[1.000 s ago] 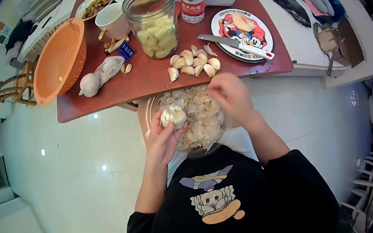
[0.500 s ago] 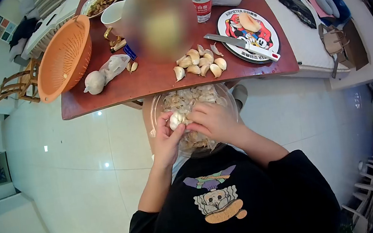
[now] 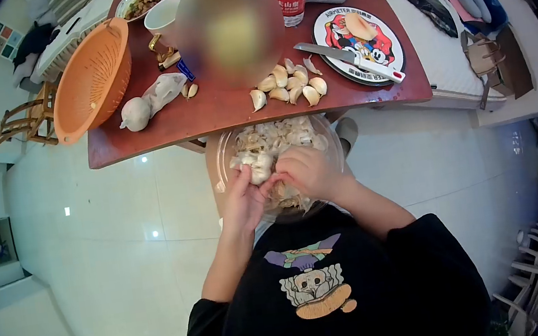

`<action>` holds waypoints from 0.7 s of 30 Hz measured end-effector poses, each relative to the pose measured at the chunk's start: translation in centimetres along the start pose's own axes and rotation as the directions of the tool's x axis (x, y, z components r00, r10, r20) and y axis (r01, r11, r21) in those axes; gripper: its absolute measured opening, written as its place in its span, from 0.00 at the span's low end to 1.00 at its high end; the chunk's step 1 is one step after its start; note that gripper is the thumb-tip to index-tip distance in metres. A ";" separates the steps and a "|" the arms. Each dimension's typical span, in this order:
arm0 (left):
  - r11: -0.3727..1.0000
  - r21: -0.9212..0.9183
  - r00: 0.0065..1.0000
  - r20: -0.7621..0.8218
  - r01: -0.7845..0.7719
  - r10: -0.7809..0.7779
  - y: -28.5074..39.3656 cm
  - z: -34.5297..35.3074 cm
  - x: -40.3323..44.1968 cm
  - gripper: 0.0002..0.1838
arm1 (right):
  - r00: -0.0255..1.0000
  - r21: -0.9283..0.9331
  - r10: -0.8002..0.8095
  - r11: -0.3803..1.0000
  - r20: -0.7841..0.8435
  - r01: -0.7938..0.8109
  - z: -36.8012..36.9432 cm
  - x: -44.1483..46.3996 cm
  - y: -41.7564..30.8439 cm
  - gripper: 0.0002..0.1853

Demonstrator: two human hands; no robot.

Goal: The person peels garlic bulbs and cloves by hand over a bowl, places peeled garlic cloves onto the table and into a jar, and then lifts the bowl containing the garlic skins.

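Note:
My left hand (image 3: 246, 199) is closed around a partly peeled white garlic bulb (image 3: 259, 166), over a clear bowl (image 3: 334, 148). Dry garlic skins (image 3: 281, 132) fill much of the bowl. Close beside the bulb is my right hand (image 3: 312, 172), its fingers curled together with the tips near my left fingers. Whatever it pinches is hidden. On the table just beyond the bowl lies a pile of garlic cloves (image 3: 296, 83). A whole bulb (image 3: 135, 114) and a crumpled clear plastic bag (image 3: 165, 90) lie to the left, near two loose cloves (image 3: 189, 91).
An orange colander (image 3: 92, 83) stands at the table's left edge. To the right, a knife (image 3: 350, 60) rests across a cartoon plate (image 3: 392, 40). Behind are a plastic bottle (image 3: 291, 0), a white cup (image 3: 162, 16) and a dish of food (image 3: 146, 1). A blurred patch hides the table's middle.
My right hand has drawn slightly right and down from the bulb. The left hand has tilted the bulb, and its fingers now sit lower on it.

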State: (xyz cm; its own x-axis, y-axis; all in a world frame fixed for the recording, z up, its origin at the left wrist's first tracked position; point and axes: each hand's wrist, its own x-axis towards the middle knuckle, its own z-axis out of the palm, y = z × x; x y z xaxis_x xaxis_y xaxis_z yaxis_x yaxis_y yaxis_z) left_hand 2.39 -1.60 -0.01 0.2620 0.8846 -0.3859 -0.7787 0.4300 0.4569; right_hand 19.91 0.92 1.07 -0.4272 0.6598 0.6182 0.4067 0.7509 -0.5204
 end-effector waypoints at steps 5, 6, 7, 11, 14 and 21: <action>0.974 0.167 0.987 0.046 -0.156 0.151 0.4 0.6 -0.8 0.20 | 0.970 -0.241 0.183 0.960 0.159 -0.142 -0.7 -0.8 0.8 0.11; 0.957 0.216 0.980 0.060 -0.196 0.187 0.3 0.8 -0.8 0.21 | 0.972 -0.247 0.176 0.959 0.153 -0.135 -0.9 -0.4 0.6 0.10; 0.949 0.232 0.977 0.067 -0.214 0.204 0.3 0.8 -0.8 0.21 | 0.974 -0.255 0.170 0.958 0.148 -0.129 -1.5 0.2 0.3 0.10; 0.896 0.342 0.959 0.080 -0.283 0.272 -0.2 0.4 -0.8 0.24 | 0.954 -0.175 0.284 0.948 0.092 -0.265 -1.5 0.8 -0.7 0.10; 0.868 0.391 0.951 0.088 -0.307 0.297 -0.2 0.4 -0.9 0.25 | 0.949 -0.114 0.204 0.977 0.242 -0.181 -1.9 0.6 -0.1 0.12; 0.879 0.389 0.961 0.119 -0.276 0.249 -0.3 0.6 -1.2 0.25 | 0.861 0.078 0.427 0.883 0.274 -0.463 -2.2 1.6 -1.6 0.21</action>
State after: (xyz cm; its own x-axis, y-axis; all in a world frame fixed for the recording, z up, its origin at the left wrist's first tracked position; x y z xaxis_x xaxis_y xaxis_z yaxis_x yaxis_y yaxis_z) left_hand 2.59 -2.64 0.77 0.1255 0.9788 -0.1621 -0.5349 0.2044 0.8198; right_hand 20.41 0.73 4.18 -0.4159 0.8972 0.1485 0.4935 0.3599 -0.7918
